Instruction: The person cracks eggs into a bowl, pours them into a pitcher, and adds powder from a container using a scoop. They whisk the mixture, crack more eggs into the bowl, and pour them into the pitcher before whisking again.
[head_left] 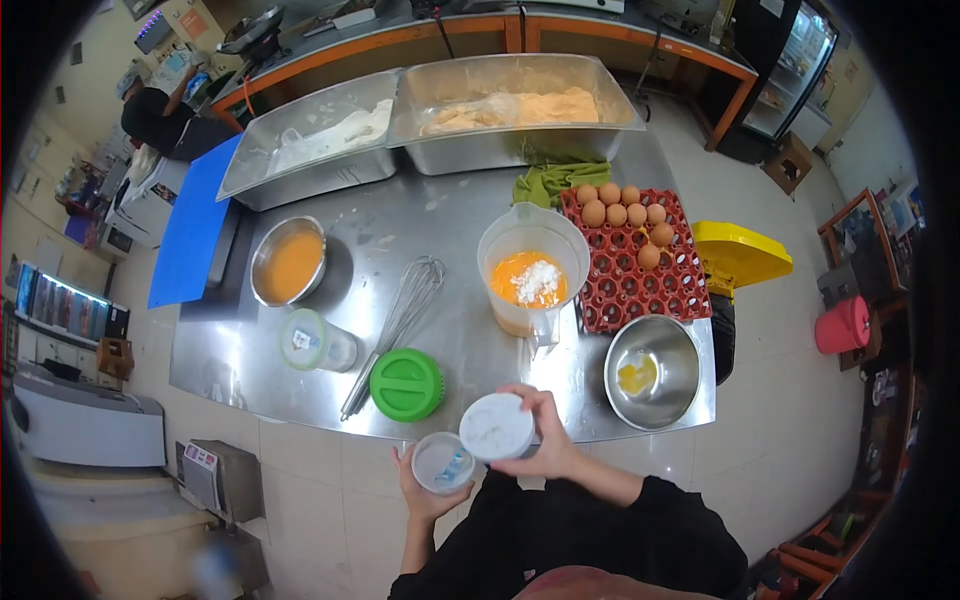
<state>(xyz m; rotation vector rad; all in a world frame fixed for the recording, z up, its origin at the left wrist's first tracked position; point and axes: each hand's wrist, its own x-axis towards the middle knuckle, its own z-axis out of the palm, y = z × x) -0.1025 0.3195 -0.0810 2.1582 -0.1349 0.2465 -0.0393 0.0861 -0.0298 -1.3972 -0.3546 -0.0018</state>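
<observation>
My left hand [428, 492] holds an open clear plastic container [441, 464] beyond the table's front edge. In my right hand [552, 440] is a round white lid [496, 427], right beside the container's rim. Behind them a green-lidded jar [407, 385] stands near the edge, next to a wire whisk [405, 310]. A large clear pitcher [533, 268] holds orange liquid with white powder heaped on top. Right of it, several brown eggs [616, 214] sit in a red tray [640, 285], in front of which a steel bowl [652, 372] contains a little yellow egg.
Two deep steel pans [516, 110] [310, 140] of flour-like powder line the table's back. At left are a bowl of orange liquid [289, 261], another jar [318, 342] and a blue board [195, 220]. A green cloth [560, 182] lies behind the pitcher. A person [165, 115] works back left.
</observation>
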